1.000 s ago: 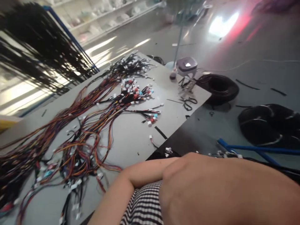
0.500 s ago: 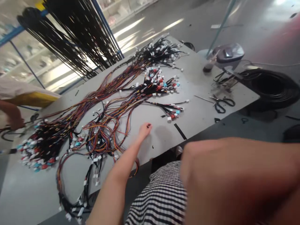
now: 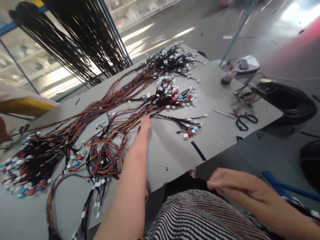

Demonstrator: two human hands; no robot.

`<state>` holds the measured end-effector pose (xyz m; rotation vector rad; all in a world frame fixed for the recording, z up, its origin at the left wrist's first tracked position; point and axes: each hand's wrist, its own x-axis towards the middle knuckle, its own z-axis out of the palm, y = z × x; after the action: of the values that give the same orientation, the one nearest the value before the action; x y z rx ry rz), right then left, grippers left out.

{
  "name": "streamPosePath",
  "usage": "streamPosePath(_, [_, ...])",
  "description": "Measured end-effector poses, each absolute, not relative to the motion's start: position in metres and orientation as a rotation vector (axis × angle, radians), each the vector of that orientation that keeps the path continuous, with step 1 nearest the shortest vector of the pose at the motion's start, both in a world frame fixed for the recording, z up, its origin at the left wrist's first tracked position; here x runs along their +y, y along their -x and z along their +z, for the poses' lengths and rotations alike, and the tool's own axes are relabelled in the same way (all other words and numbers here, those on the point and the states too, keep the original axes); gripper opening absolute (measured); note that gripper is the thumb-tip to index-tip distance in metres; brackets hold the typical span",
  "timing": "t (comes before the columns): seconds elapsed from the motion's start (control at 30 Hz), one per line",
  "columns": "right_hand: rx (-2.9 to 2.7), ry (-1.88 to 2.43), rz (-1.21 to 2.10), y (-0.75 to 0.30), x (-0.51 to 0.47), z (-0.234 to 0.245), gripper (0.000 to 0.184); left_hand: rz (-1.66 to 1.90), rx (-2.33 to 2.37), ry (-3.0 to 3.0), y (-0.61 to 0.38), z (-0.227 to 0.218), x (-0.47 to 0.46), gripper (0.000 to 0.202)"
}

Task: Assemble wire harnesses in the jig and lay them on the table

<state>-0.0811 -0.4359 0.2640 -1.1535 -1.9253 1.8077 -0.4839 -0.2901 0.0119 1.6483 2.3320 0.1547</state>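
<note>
My left hand [image 3: 145,124] reaches over the table to a wire harness [image 3: 172,117], its fingers closed at the orange and black wires where this strand leaves the larger bundle. The strand ends in white, red and blue connectors to the right of the hand. My right hand [image 3: 235,185] is off the table, in front of my striped shirt [image 3: 180,213], with its fingers curled together; whatever they may hold is hidden. A tangled coil of harness wires [image 3: 103,153] lies left of my left forearm.
Large bundles of harnesses [image 3: 42,160] cover the table's left and far sides. Scissors [image 3: 242,120], a black strip [image 3: 198,150] and a small machine [image 3: 243,65] are on the right. Black cables [image 3: 85,36] hang from a rack. A person's sleeve [image 3: 25,100] shows at far left.
My left hand has moved forward from bare tabletop onto the harness wires. My right hand has dropped back from close before the camera towards my lap. The view has shifted slightly.
</note>
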Motion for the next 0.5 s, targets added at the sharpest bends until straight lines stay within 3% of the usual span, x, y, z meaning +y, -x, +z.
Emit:
streamPosePath(0.13, [-1.856,1.511,1.823,0.077,-0.472,0.204,0.039,-0.03,2.353,-1.648,0.473,0.014,-0.272,0.054])
streamPosePath(0.3, [-1.782,1.67,2.003,0.061,-0.485,0.153,0.051,-0.134,2.284,-1.706,0.456,0.04,-0.283,0.032])
streamPosePath(0.43, [-1.261,1.803,2.07,0.078,-0.438,0.114,0.071,-0.014,2.041,-1.7,0.376,0.075,-0.375,0.035])
streamPosePath(0.5, [-0.93,1.773,2.113,0.098,-0.409,0.102,0.062,0.099,1.767,-1.648,0.312,0.088,-0.44,0.037])
